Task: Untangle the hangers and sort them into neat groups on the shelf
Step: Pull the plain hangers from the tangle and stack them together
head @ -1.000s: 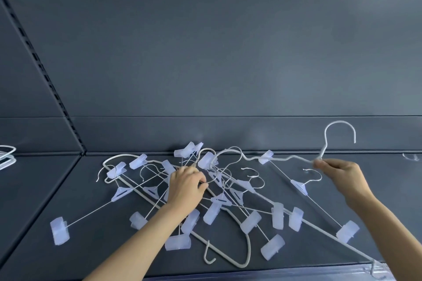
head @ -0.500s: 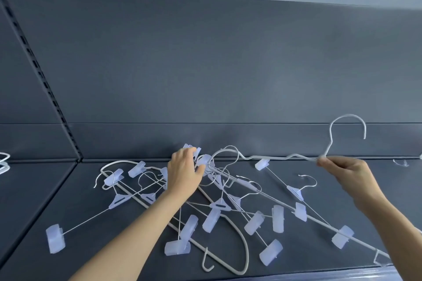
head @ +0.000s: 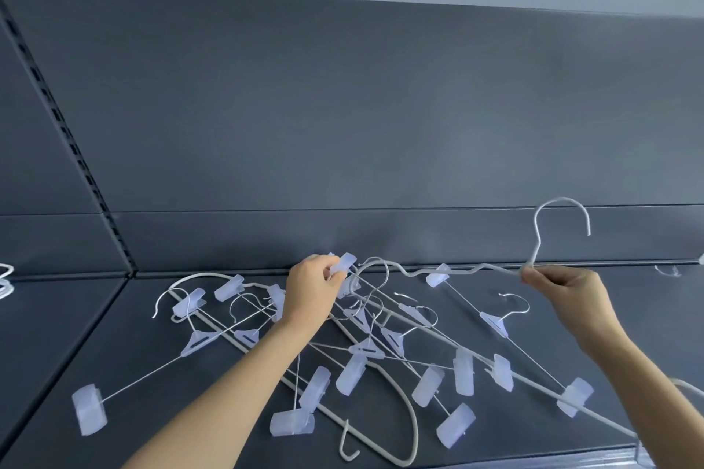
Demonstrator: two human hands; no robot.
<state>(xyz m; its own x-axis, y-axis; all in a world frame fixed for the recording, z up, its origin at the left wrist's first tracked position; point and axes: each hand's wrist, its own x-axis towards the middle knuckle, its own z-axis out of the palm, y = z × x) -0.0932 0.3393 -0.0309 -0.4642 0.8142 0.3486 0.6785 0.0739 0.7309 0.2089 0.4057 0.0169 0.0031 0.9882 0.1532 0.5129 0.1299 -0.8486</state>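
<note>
**Two hands at a tangle of hangers on a dark shelf**

A person reaches with both bare arms over a heap of clip hangers (head: 365,348) lying crossed and interlocked on a dark grey shelf (head: 114,354). The left hand (head: 310,291) is at the rear of the heap, close to the back panel (head: 343,126), with its fingers and thumb curled around a translucent clip (head: 343,263). The right hand (head: 567,295), off to the right and raised above the shelf, pinches a white wire hanger (head: 537,240) at the base of its hook. The hook stands upright above the knuckles, and one notched shoulder runs left from the grip into the tangle just beside the left hand.

The heap spreads across the middle of the shelf: thin metal rods, small metal hooks and pale clips pointing every way. One rod reaches out to the front left and ends in a lone clip (head: 89,409), well apart from the others. A second white hanger (head: 413,426) lies at the front edge, partly under the clips.

A slotted upright (head: 68,133) divides the back panel at left. Beyond it, at the frame's left edge, a few white hangers (head: 5,280) lie on the neighbouring shelf.
</note>
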